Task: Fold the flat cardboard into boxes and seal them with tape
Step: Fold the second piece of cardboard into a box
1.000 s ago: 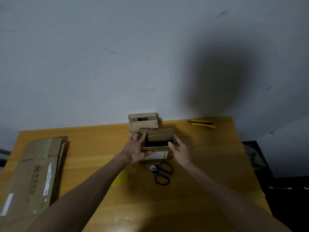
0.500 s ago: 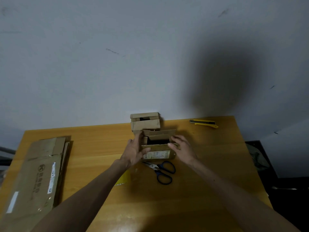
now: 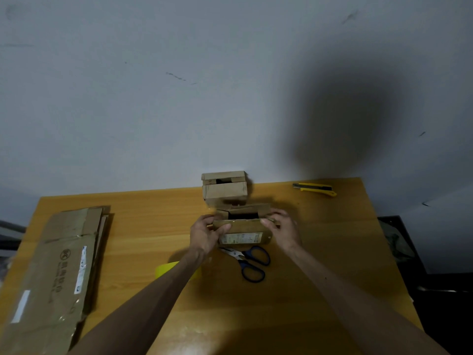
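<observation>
The left hand [image 3: 204, 234] grips the left end of the box [image 3: 243, 228]. Its fingers [image 3: 225, 228] are curled, with the thumb laid over the near flap and the rest wrapped round the corner. The right hand [image 3: 285, 231] holds the right end the same way: the thumb pinches the near flap's top edge, and the other fingers bend round the far side, where I cannot tell how they lie.

The box stands on the table [image 3: 320, 252] at mid-depth, between the two hands. Its top is not closed, and a dark gap shows between the near flap and the far flap [image 3: 249, 208], which is raised. A pale label [image 3: 240, 238] is on the near wall.

A second box [image 3: 224, 188] sits just behind it against the wall, its top flaps partly open. Scissors [image 3: 252, 262] with dark blue handles lie just in front of the held box. A yellow tape roll [image 3: 170, 268] shows partly from under the left forearm. Flat cardboard [image 3: 58, 265] is stacked at the table's left edge, and a yellow knife [image 3: 314, 188] lies at the far right.
</observation>
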